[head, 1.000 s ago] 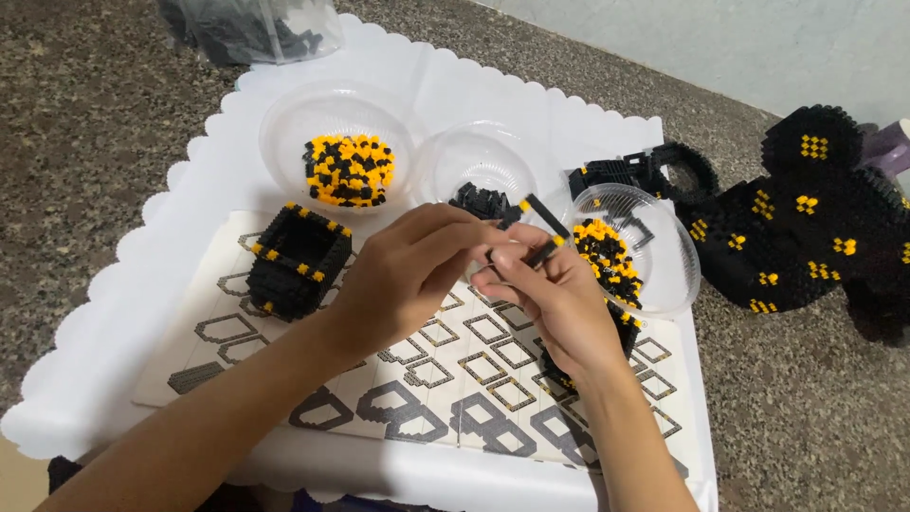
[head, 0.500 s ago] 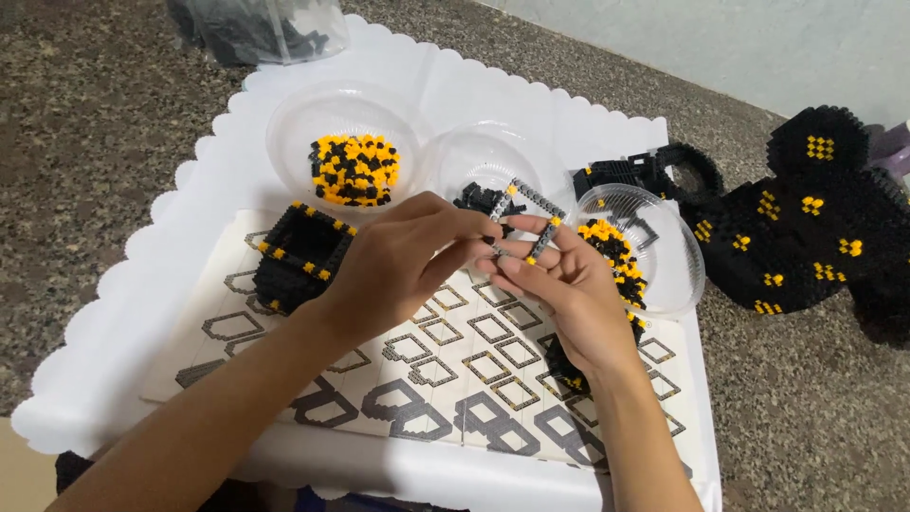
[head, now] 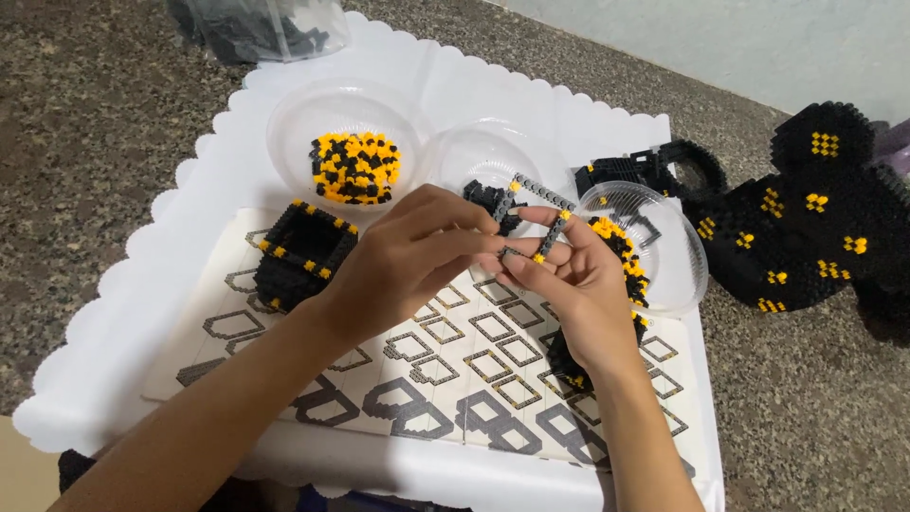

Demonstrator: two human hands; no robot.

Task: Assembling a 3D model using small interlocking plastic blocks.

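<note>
Sheet: an instruction sheet (head: 474, 370) of grey outlines lies nearest, on a white scalloped tray (head: 123, 322).
Left hand (head: 398, 261): over the sheet, fingers (head: 493, 245) pinched on the lower end of the strip.
Right hand (head: 578, 284): palm up beside the left hand, touching it; fingers (head: 545, 254) closed round the strip from below.
Strip (head: 545, 213): a thin frame of tiny grey bricks with a few yellow ones, held above the tray between both hands.
Handling: it looks very light and stiff but brittle at the joints; a bend would likely snap it. Best pinched flat by the edges, close to the joint being pressed.
Box: a black open cube (head: 303, 251) with yellow corners sits left of the hands.
Bowls: three clear bowls behind; the left bowl (head: 294, 123) holds yellow and black bricks.
Model: a big black model (head: 806, 228) with yellow spots rests on the speckled bench (head: 85, 142), far right.
</note>
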